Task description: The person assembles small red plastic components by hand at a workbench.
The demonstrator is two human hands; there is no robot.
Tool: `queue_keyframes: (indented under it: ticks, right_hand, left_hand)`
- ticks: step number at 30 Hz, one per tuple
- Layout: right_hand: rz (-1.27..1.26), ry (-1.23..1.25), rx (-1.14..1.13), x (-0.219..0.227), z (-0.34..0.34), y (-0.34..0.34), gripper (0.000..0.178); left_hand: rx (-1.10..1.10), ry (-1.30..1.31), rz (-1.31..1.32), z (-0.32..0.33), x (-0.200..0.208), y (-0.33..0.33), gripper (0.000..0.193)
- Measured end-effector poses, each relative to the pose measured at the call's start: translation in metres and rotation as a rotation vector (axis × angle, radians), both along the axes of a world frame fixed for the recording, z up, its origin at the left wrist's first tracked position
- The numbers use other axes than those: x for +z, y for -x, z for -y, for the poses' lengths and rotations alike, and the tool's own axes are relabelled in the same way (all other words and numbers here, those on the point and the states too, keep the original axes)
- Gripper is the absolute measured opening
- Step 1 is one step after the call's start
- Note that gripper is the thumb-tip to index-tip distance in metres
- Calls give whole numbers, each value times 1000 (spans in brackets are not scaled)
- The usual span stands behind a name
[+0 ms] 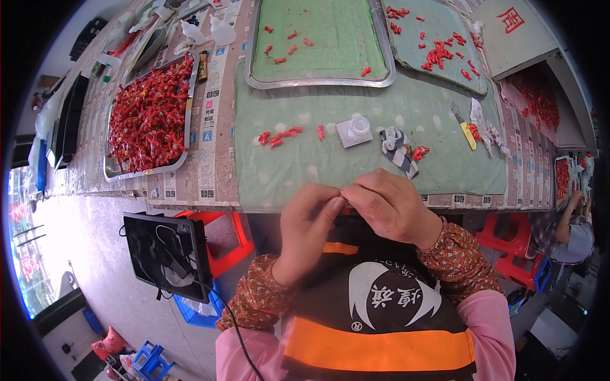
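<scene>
My left hand [307,230] and my right hand [395,208] meet at the table's near edge, thumbs and fingertips pinched together. A bit of a small red piece [345,209] shows beneath the fingertips; the rest of it is hidden. Just beyond, on the green cloth [279,181], lie several small glossy red figures [277,137] and a single red figure [321,132]. A small clear cup [359,127] sits on a pale square block [346,136]. To its right lies a crumpled striped rag [397,149] with red pieces [420,152] against it.
A metal tray heaped with red figures [149,117] stands at left. Farther back are a green-lined tray [318,82] and a green board [406,54], both with scattered figures. A yellow-handled knife [468,134] lies right. White bottles [222,30] stand far left; another person [572,238] sits at far right.
</scene>
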State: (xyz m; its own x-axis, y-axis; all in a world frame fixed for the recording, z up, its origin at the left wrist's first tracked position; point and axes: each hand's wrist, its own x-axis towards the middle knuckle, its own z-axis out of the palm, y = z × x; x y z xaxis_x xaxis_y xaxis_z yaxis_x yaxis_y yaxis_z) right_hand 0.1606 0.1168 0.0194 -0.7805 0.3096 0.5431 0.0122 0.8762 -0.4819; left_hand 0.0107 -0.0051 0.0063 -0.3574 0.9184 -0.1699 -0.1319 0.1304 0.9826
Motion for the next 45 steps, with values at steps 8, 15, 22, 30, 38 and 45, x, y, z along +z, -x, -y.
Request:
queue_keyframes:
  ticks: [8, 15, 22, 30, 38, 45]
  right_hand:
    - [-6, 545, -42, -5, 4, -4, 17]
    - [129, 1463, -113, 8, 6, -8, 15]
    - [141, 1379, -145, 8, 10, -7, 14]
    - [101, 829, -136, 4, 13, -6, 4]
    - [118, 933, -102, 12, 10, -8, 6]
    - [65, 1845, -111, 4, -2, -15, 16]
  left_hand:
    - [-59, -13, -168, -1, -2, 3, 5]
    - [-5, -26, -222, -2, -3, 0, 5]
    - [-19, -17, -271, -2, 1, 0, 9]
    - [-37, -71, -393, -5, 7, 2, 10]
    - [-86, -68, -378, -5, 2, 4, 7]
    - [-58, -11, -169, -2, -3, 0, 3]
